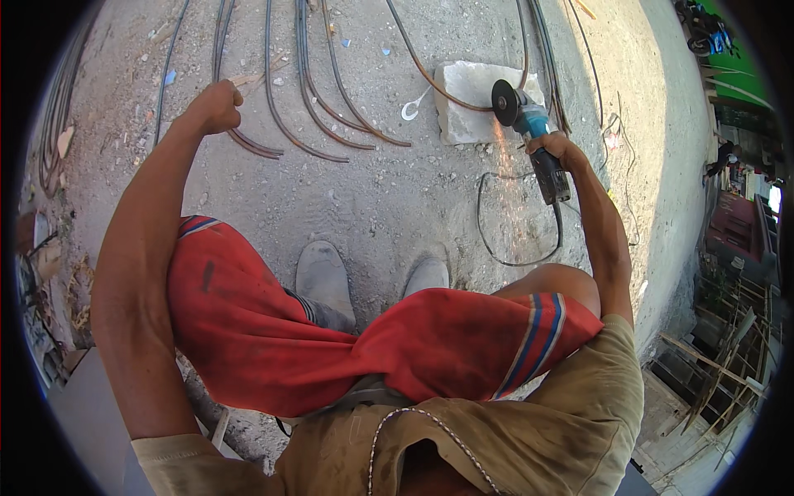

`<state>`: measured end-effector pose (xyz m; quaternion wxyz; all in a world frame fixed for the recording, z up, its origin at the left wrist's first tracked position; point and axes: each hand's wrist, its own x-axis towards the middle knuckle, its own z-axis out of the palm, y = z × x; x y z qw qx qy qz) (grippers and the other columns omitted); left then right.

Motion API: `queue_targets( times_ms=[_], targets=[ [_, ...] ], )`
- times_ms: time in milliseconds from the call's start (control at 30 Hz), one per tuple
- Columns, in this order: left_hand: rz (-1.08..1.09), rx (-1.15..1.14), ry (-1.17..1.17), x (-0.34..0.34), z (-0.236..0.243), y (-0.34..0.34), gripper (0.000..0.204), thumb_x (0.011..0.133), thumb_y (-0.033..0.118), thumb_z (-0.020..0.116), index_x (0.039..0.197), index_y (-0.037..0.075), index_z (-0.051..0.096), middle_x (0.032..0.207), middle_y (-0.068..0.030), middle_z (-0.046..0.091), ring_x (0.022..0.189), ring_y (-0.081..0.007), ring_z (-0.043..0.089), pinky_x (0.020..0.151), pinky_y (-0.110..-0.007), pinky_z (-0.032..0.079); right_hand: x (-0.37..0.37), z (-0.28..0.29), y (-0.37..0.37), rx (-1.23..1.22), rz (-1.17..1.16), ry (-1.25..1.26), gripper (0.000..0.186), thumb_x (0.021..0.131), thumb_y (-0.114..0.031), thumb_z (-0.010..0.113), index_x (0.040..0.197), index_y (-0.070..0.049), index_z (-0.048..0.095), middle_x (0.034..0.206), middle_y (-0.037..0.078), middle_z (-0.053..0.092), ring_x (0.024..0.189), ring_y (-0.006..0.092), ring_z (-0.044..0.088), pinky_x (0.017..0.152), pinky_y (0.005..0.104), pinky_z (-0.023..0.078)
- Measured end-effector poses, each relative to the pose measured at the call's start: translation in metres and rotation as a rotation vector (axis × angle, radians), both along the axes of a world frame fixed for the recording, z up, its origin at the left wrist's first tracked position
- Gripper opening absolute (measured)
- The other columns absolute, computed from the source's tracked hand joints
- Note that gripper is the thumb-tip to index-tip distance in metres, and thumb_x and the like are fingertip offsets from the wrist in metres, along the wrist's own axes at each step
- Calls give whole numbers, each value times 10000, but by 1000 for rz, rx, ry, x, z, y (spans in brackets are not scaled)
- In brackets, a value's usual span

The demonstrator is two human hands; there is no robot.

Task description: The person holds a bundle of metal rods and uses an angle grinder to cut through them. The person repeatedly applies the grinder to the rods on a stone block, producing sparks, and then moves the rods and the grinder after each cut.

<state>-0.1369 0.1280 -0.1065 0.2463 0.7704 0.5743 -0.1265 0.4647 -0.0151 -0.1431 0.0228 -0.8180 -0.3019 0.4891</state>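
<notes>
My right hand [554,149] is wrapped round the body of a blue and black angle grinder [546,165]. Its dark cutting disc [505,102] meets a bent steel rod [463,102] lying across a pale stone block [460,83]. Orange sparks [504,178] stream from the disc toward me. Off to the left, my left hand [218,107] is closed over steel rods [220,50], whose ends come out below the fist; the fingertips are partly hidden.
Several more bent rods [303,83] lie on the dusty ground between my left hand and the block. The grinder's black cord [480,219] loops in front of my right foot. A pale ring-shaped piece [410,111] lies beside the block. Scrap wood [728,364] stands far right.
</notes>
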Motion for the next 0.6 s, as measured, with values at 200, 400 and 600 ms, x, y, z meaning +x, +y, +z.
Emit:
queue_targets(
  times_ms=[200,400,600],
  targets=[
    [14,7,-3,-1,-2,0,355,627,17,572,964,-60,649,959,-258,643,944,-354,626,854,-371,486,6,-4,-4,-25,20,-3,262,601,-165,708,805,-12,648,713,83,620,540,177,576,520,317,481],
    [17,54,-20,-6,-8,-1,302,626,18,565,909,-26,660,910,-246,647,906,-356,630,810,-379,493,-1,4,-7,-13,19,-6,253,597,-162,704,795,-13,653,702,78,619,538,176,576,508,314,475],
    [7,12,7,3,-1,1,328,639,13,563,949,-46,652,959,-251,643,941,-355,624,854,-375,485,13,-1,-14,-6,-4,41,245,598,-153,704,792,-10,655,701,81,621,521,177,574,491,315,473]
  ],
)
